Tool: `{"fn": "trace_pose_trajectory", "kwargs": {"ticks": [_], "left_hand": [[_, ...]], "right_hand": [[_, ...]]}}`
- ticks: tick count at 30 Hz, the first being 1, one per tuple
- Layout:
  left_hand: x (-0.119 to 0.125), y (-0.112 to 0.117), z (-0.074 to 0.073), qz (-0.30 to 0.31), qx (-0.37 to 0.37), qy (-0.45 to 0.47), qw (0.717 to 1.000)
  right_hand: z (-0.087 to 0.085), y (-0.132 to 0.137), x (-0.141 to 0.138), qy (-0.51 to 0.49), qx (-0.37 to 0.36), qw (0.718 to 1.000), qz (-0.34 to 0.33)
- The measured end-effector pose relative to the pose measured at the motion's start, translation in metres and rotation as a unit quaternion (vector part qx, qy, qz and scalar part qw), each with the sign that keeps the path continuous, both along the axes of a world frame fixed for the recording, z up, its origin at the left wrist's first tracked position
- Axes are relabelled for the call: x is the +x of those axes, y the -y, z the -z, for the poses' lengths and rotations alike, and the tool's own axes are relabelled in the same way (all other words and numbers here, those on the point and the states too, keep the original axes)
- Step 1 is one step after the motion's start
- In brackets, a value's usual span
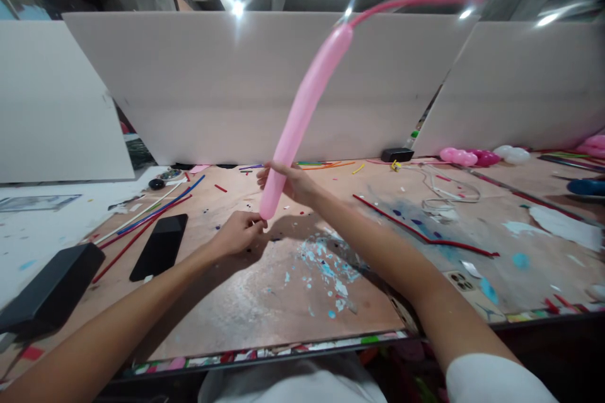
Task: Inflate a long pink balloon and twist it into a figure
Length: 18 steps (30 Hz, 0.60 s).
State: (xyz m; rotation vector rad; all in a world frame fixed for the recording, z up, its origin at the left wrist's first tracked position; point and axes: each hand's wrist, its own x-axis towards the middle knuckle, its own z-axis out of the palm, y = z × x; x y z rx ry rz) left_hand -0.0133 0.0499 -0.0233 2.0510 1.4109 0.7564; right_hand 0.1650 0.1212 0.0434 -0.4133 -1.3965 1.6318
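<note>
A plain white sleeve (496,381) covered the upper part of the right arm (392,252), its hem a smooth rounded curve, and below it the slender forearm was bare down to the right hand (300,186). More white cloth (293,385), softly creased, showed just below the near edge of the tabletop (203,321), though which garment it belonged to could not be told. The left arm (142,302) was bare along its visible length, as was the left hand (239,232).
</note>
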Motion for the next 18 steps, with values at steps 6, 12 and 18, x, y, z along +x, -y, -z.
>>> {"fn": "trace_pose_trajectory", "kwargs": {"ticks": [6,12,18], "left_hand": [[0.011,0.008,0.014,0.066,-0.038,-0.005,0.997],[0.009,0.007,0.015,0.081,-0.041,-0.022,0.996],[0.011,0.008,0.011,0.044,-0.089,0.023,0.995]], "right_hand": [[0.033,0.028,-0.036,-0.015,-0.054,0.998,0.039],[0.034,0.030,-0.034,-0.003,-0.065,0.997,0.046],[0.043,0.024,-0.034,0.015,-0.032,0.999,0.025]]}}
